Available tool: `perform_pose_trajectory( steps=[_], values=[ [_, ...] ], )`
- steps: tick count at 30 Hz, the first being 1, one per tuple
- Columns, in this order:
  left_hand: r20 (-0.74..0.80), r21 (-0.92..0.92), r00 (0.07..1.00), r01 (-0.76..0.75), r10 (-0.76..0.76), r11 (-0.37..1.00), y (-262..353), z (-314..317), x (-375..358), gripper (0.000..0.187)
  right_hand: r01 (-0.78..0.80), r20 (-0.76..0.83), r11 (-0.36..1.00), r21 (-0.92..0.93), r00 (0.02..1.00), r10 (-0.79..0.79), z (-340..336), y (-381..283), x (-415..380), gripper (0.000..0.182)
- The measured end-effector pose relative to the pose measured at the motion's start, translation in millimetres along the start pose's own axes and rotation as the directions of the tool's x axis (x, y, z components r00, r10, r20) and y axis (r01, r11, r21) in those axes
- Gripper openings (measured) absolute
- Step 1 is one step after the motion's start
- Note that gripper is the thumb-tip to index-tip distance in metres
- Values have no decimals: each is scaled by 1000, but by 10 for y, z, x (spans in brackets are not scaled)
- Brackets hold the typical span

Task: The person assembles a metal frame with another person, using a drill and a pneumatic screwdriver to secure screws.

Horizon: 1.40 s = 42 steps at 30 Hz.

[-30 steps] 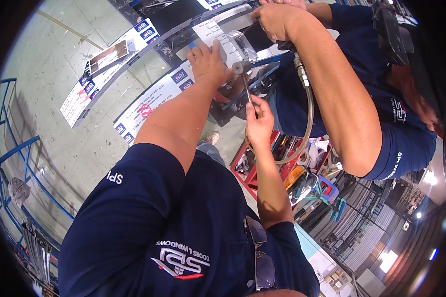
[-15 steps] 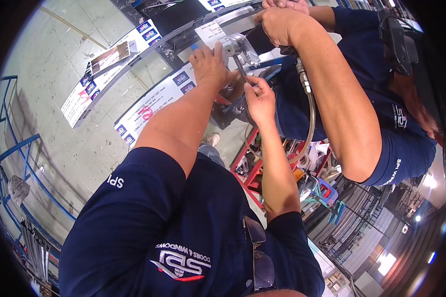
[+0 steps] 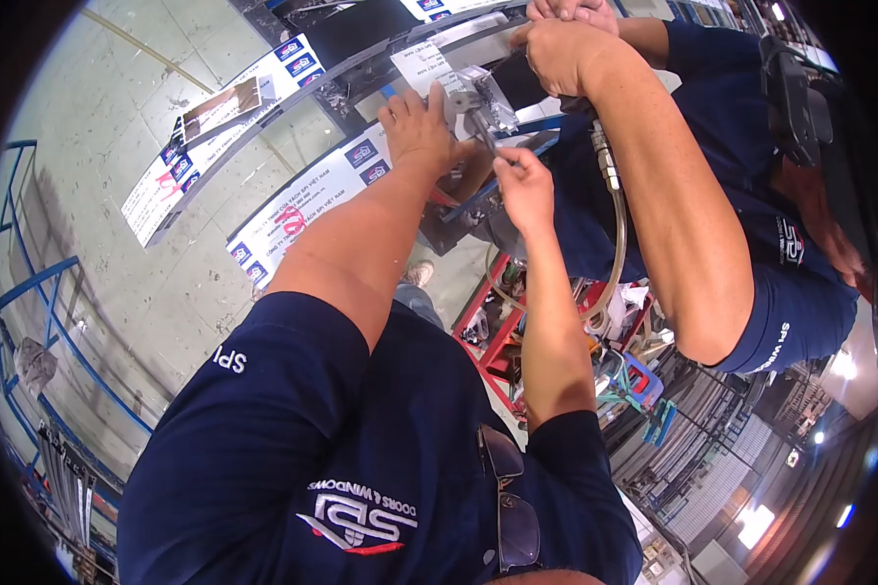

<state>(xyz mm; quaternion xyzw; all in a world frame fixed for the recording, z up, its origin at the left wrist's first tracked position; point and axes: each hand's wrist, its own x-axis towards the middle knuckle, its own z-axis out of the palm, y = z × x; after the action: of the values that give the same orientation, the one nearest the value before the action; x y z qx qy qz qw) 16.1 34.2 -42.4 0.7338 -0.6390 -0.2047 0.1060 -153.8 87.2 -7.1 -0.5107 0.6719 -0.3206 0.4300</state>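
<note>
My left hand (image 3: 419, 129) lies with its fingers spread on the frame piece, beside a white printed label (image 3: 425, 66). Just right of its fingertips is the grey head of what looks like a hammer (image 3: 483, 129). The fingers of my right hand (image 3: 525, 190) are closed around the lower end of its handle. Beyond the tool head sits a shiny, crumpled-looking clear wrapping (image 3: 498, 105). What lies directly beneath the tool head is partly hidden. A co-worker's hands (image 3: 561, 54) are together at the upper right, near a hose fitting (image 3: 603, 154).
Long profiles with printed protective film (image 3: 298, 210) stretch across the work area. A clear hose (image 3: 618, 249) hangs beside the co-worker's arm (image 3: 673, 205). Below is a red cart (image 3: 502, 336) with tools. A blue metal rack (image 3: 39, 283) stands at the left.
My right hand has shifted slightly right, and the hammer's head has turned and moved a little right. My left hand stays nearly in place. The co-worker's hands have hardly moved.
</note>
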Motion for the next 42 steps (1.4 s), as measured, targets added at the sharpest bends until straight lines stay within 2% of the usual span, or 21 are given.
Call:
perform_pose_trajectory(
  steps=[1, 3, 4, 5, 7, 8, 11, 12, 13, 15, 17, 20, 23, 24, 26, 27, 29, 33, 36, 39, 42],
  values=[
    [26, -19, 1000, 4, -4, 1000, 20, -23, -3, 108, -2, -5, 1000, 0, 1000, 2, 25, -28, -36, 17],
    [1, -2, 1000, 2, -2, 1000, 21, -11, 26, 108, 47, -63, 969, -244, 996, -65, 111, -143, -32, 17],
    [-5, 17, 1000, 1, -1, 1000, 10, 14, -6, 107, 75, -42, 989, -125, 996, -81, 124, -97, -37, 17],
    [-3, 16, 1000, 5, -5, 1000, 9, 19, -9, 107, 74, -38, 989, -127, 996, -80, 105, -53, -4, 17],
    [-70, -20, 997, -26, 25, 999, 2, 31, -29, 109, -59, 50, 998, 25, 997, 57, 42, 41, 38, 19],
    [-65, -19, 997, -32, 31, 999, 4, 28, -60, 109, -3, -70, 990, -140, 997, -7, 63, -66, 6, 19],
    [-21, -24, 1000, -24, 24, 999, 7, -21, -6, 109, 18, -146, 988, -154, 988, -41, 146, -193, -105, 21],
    [-29, -4, 999, -17, 17, 1000, 5, 7, -13, 109, 64, -135, 996, 65, 989, -55, 187, -45, -81, 19],
    [-41, 16, 999, -11, 12, 1000, 11, 31, -8, 108, 60, -139, 996, 65, 989, -51, 135, 98, -128, 19],
    [-55, 28, 998, -26, 28, 999, 1, 79, -6, 108, -163, -46, 900, 404, 979, 198, 84, -51, -443, 17],
    [-67, 24, 998, -19, 20, 1000, 8, 89, 3, 108, -194, 3, 746, 637, 968, 250, 137, 13, -663, 17],
    [-57, 40, 998, -20, 22, 999, 53, 50, 4, 108, -377, 113, 584, 719, 892, 437, 133, 117, -923, 19],
    [-46, 72, 998, -28, 31, 997, 32, 83, -2, 109, -440, 141, 469, 766, 826, 546, 234, 208, -965, 23],
    [-50, 47, 998, -26, 29, 999, 35, 78, -1, 109, -433, 138, 459, 776, 826, 546, 282, 248, -927, 23],
    [-67, 33, 997, -30, 32, 999, 38, 83, -5, 109, -355, 201, 204, 912, 822, 533, 378, 341, -803, 24],
    [-64, 45, 997, -51, 53, 998, 41, 76, -7, 109, -340, 225, 160, 927, 844, 486, 401, 351, -731, 24],
    [-51, 27, 998, -36, 37, 999, 52, 55, -10, 109, -313, 224, 94, 945, 828, 514, 455, 334, -616, 25],
    [-51, 41, 998, -29, 31, 999, 63, 92, -11, 108, -241, 203, 8, 971, 837, 508, 559, 243, -464, 25],
    [-29, 61, 999, -27, 29, 998, 88, 78, -8, 110, -296, 281, -22, 955, 877, 391, 606, 226, -377, 23],
    [-32, 86, 999, -30, 33, 996, 103, 95, 15, 113, -314, 309, -48, 948, 876, 371, 602, 218, -340, 21],
    [-9, 119, 1000, -10, 11, 993, 116, 104, 28, 116, -241, 226, -18, 970, 879, 420, 647, 107, -382, 18]
  ],
)
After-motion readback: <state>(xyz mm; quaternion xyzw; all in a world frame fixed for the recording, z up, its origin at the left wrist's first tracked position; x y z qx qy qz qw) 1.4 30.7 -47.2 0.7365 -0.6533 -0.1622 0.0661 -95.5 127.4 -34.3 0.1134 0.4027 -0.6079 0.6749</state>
